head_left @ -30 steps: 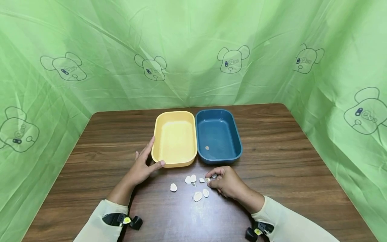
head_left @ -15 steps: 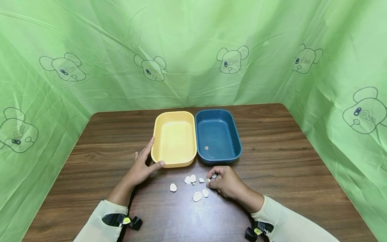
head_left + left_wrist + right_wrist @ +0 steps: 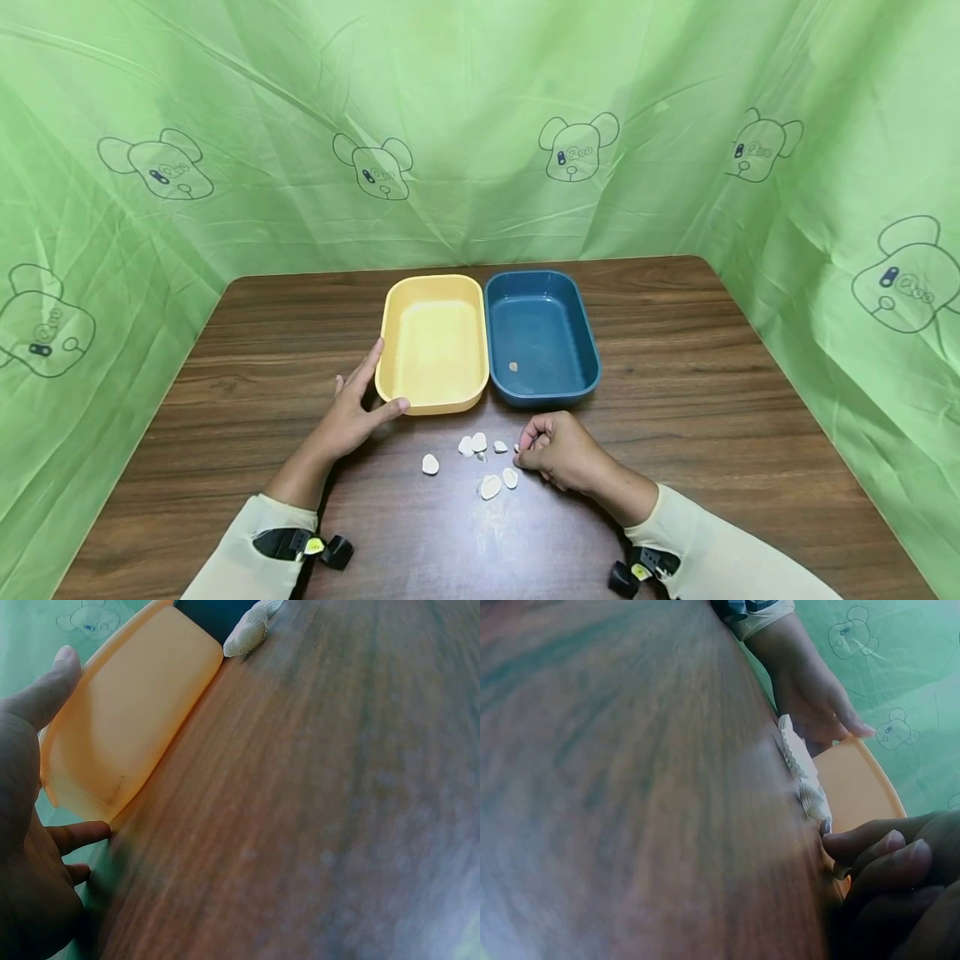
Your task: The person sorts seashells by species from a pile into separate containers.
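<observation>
My left hand (image 3: 352, 421) rests against the near left corner of the yellow tray (image 3: 435, 408). Its thumb lies on the rim and its straight fingers reach along the outer side, as the left wrist view also shows. My right hand (image 3: 562, 450) is low over the table in front of the blue tray (image 3: 543, 398), its thumb and index finger pinching a small white seashell (image 3: 517, 447), mostly covered by the fingertips. Left of it lie several pale seashells, among them a ribbed one (image 3: 491, 487) and a rounder one (image 3: 430, 464). A small tan shell (image 3: 513, 367) sits inside the blue tray.
Both trays stand side by side on the brown wooden table (image 3: 300, 333). A green curtain (image 3: 465, 167) with printed bear heads surrounds the table's back and sides. Each wrist carries a strapped black camera.
My right thumb and index finger have shifted slightly around the small shell, so less of it shows. A pale shell seen behind these fingers earlier is out of sight now. My left hand stays put.
</observation>
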### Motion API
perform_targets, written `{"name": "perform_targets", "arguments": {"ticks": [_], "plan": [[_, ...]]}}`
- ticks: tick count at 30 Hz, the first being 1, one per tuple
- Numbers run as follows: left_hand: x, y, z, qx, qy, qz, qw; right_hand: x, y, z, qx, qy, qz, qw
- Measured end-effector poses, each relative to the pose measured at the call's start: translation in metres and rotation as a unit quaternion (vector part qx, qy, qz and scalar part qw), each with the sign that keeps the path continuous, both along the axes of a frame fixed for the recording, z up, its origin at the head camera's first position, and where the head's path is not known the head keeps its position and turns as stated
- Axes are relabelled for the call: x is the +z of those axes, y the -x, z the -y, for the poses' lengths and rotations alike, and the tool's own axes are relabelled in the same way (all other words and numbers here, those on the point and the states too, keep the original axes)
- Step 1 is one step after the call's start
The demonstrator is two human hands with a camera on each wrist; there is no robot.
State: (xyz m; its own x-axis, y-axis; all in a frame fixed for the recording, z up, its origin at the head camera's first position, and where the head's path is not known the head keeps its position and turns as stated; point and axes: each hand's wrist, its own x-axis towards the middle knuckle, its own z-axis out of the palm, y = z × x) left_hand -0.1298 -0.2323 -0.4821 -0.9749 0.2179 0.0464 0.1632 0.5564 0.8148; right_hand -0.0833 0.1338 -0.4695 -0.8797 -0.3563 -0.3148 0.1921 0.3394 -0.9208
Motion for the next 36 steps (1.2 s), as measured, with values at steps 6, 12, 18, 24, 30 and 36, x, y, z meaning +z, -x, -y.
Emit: {"name": "perform_targets", "arguments": {"ticks": [6, 12, 18, 24, 30, 36], "plan": [[0.0, 0.0, 0.001, 0.001, -0.004, 0.002, 1.0, 0.0, 0.0, -0.002, 0.008, 0.019, -0.009, 1.0], [0.0, 0.0, 0.001, 0.0, 0.0, 0.001, 1.0, 0.001, 0.001, -0.005, 0.01, 0.045, -0.012, 0.999], [0.0, 0.0, 0.0, 0.001, 0.0, -0.002, 1.0, 0.002, 0.002, -0.006, 0.008, 0.058, -0.013, 0.998], [0.0, 0.0, 0.0, 0.002, 0.001, -0.004, 1.0, 0.006, 0.0, -0.005, 0.014, 0.064, -0.039, 0.997], [0.0, 0.0, 0.001, 0.004, 0.0, -0.005, 1.0, 0.016, -0.002, -0.006, 0.02, 0.083, -0.069, 0.994], [0.0, 0.0, 0.001, 0.003, -0.002, -0.002, 1.0, 0.027, -0.002, -0.009, 0.006, 0.091, -0.084, 0.992]]}}
